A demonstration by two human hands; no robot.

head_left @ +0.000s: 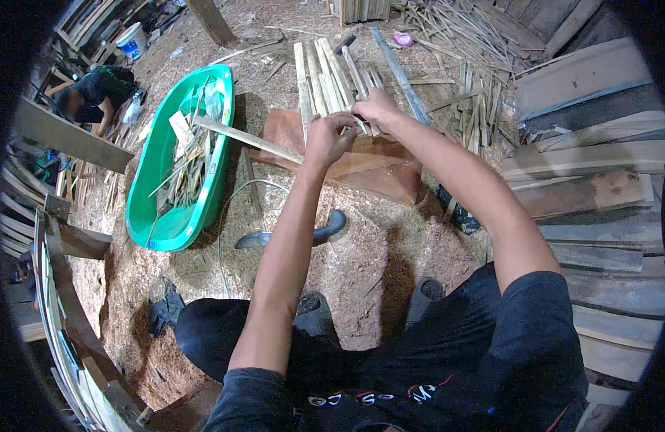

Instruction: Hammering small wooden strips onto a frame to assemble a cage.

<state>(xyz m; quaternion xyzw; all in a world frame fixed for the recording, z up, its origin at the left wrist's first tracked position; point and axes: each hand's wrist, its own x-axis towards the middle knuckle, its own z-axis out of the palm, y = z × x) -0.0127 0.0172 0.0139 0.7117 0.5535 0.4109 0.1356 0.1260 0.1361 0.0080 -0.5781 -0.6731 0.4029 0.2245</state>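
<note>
My left hand (327, 140) is closed, its fingers curled at the near ends of a row of pale wooden slats (322, 79). Close beside it, my right hand (376, 109) is closed too, fingertips toward the left hand, over more slats. Something pale shows between the two hands, but what they pinch is too small to make out. Under the slats' near ends lies a reddish-brown board (376, 169). A hammer (345, 45) with a dark head lies at the slats' far end.
At left stands a green plastic tub (139, 209) holding wood scraps; a long strip (250, 138) spans from it to the board. A large knife (293, 232) lies nearer me. Planks (599, 162) are stacked at right. Another person (106, 93) crouches at far left.
</note>
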